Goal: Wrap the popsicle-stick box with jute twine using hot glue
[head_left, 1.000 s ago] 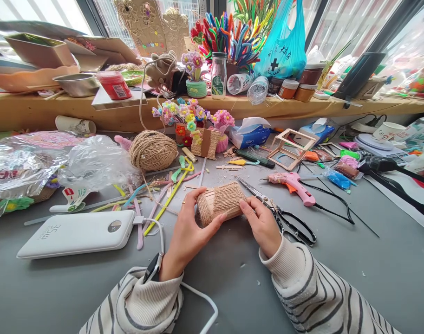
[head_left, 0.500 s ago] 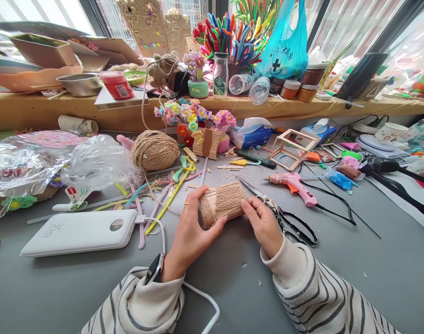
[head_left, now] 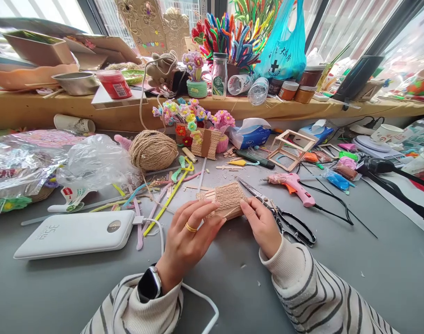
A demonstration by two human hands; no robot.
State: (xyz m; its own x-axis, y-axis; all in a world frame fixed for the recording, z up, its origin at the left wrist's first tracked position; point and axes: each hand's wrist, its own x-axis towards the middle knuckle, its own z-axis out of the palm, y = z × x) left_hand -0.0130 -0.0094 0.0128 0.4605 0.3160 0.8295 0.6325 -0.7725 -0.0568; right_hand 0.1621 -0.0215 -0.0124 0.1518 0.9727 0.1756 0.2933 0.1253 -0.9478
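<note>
A small wooden-stick box wrapped in jute twine [head_left: 231, 195] is held above the grey table, with a bare strip of sticks showing between the wraps. My right hand [head_left: 262, 225] grips its right end between thumb and fingers. My left hand [head_left: 192, 236] is at the front left of the box, its thumb and index finger closed on a thin strand of twine along the lower edge; the fingertips partly cover the box. From the ball of jute twine [head_left: 153, 150] at the left, a strand trails toward the box. Scissors [head_left: 277, 211] lie just right of my right hand.
A pink glue gun [head_left: 295, 186] and a stick frame [head_left: 291, 149] lie to the right. The white power bank [head_left: 75, 234] is at left, its cable running by my left wrist. Pipe cleaners [head_left: 168, 199] and plastic wrap [head_left: 96, 160] lie beyond. A crowded ledge [head_left: 128, 111] runs behind.
My left hand has let go of the left side of the box and turned, bringing its fingers to the front edge. My right hand keeps its grip.
</note>
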